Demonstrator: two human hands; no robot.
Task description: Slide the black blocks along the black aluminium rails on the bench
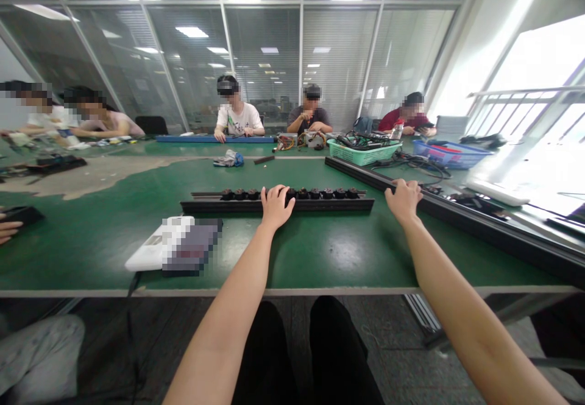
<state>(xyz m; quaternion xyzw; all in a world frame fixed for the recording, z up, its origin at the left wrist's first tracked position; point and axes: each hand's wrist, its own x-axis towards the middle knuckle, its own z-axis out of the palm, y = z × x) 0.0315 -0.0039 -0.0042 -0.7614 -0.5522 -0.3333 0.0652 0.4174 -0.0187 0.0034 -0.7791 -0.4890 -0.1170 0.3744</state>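
In front of me lies a long black strip [329,205] with a row of round black pieces along it, parallel to the table's front edge. My left hand [275,206] reaches over its middle, fingers bent across the top and thumb on the near side, covering some of the pieces. Further right, my right hand [404,201] curls its fingers over a longer black rail [466,228], which runs slantwise towards the right front corner. The undersides of both grips are hidden.
On the green table [256,253] lie a white device [150,250] and a dark, blurred-out item. Behind are a crumpled cloth [229,159], a green basket [363,152] of cables and a blue basket [450,154]. Several people sit around; a person's hand [9,229] shows at left.
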